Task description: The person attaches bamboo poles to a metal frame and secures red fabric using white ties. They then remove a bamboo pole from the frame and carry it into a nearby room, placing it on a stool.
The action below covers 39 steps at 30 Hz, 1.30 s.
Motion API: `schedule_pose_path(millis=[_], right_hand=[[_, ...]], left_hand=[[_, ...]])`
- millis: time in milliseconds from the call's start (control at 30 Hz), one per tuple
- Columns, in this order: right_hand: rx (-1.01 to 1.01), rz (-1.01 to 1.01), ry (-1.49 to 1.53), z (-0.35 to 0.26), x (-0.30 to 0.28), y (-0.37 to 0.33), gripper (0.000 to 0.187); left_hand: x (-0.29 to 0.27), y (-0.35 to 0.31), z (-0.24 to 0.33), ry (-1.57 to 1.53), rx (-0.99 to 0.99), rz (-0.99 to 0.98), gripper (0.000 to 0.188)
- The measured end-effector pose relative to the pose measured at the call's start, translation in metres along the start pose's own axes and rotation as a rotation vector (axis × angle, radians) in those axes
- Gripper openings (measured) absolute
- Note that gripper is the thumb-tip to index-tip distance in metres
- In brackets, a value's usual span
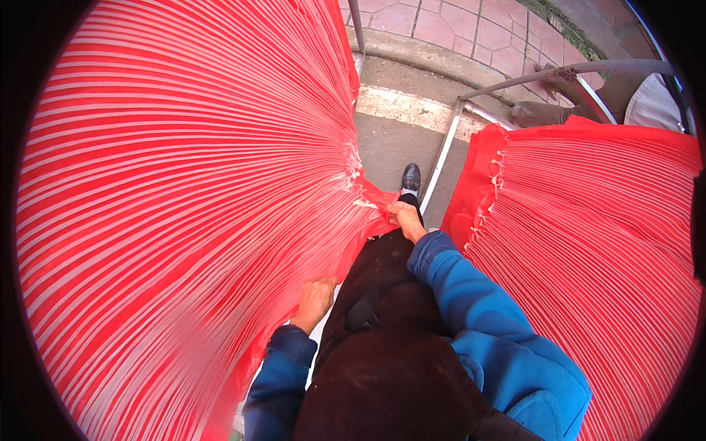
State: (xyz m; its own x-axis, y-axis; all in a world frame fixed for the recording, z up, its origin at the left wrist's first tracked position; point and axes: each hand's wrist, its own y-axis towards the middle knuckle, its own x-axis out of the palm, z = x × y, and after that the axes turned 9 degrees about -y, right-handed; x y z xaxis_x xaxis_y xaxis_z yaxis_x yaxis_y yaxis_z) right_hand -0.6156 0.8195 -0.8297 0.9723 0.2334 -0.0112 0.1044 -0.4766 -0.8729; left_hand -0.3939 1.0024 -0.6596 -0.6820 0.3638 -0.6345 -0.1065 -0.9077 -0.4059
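Observation:
A wide red pleated cloth with thin white lines fills the left side, its pleats gathered toward a tied edge near the middle. My right hand is closed on a loose red corner of that cloth, just beside the white knotted threads. Lower down, my left hand is closed at the cloth's near edge, its fingers partly hidden by the fabric. A second red pleated cloth spreads out on the right, with a row of white thread knots along its inner edge.
A metal frame runs between the two cloths, with a curved rail above the right one. Beyond lie a kerb and pink paving. Another person is at the upper right. My shoe stands on the pavement.

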Motion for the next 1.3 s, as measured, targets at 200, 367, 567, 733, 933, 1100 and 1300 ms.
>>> schedule_pose_path(millis=[200,367,567,733,933,1100,1300], right_hand=[[-0.078,0.033,0.072,-0.016,-0.023,0.002,0.015],[-0.075,0.074,0.219,-0.032,-0.037,-0.012,0.007],[-0.02,0.139,0.546,-0.019,-0.072,-0.007,0.004],[0.015,0.164,0.66,0.002,-0.126,0.018,0.012],[0.028,0.297,0.909,-0.006,-0.164,0.024,0.022],[0.0,0.337,1.008,-0.019,-0.163,-0.001,0.027],[-0.176,-0.252,0.672,-0.025,-0.14,-0.045,0.018]], left_hand=[[0.016,-0.002,-0.034,0.175,-0.079,-0.035,0.012],[0.02,-0.001,-0.042,0.274,-0.135,-0.06,0.017],[0.028,-0.009,-0.033,0.423,-0.231,-0.097,0.022],[0.036,-0.017,-0.019,0.488,-0.233,-0.106,0.022],[0.043,-0.027,-0.021,0.501,-0.283,-0.116,0.02],[0.038,-0.029,-0.02,0.544,-0.326,-0.101,0.017],[0.038,-0.007,0.031,0.36,-0.229,-0.035,0.015]])
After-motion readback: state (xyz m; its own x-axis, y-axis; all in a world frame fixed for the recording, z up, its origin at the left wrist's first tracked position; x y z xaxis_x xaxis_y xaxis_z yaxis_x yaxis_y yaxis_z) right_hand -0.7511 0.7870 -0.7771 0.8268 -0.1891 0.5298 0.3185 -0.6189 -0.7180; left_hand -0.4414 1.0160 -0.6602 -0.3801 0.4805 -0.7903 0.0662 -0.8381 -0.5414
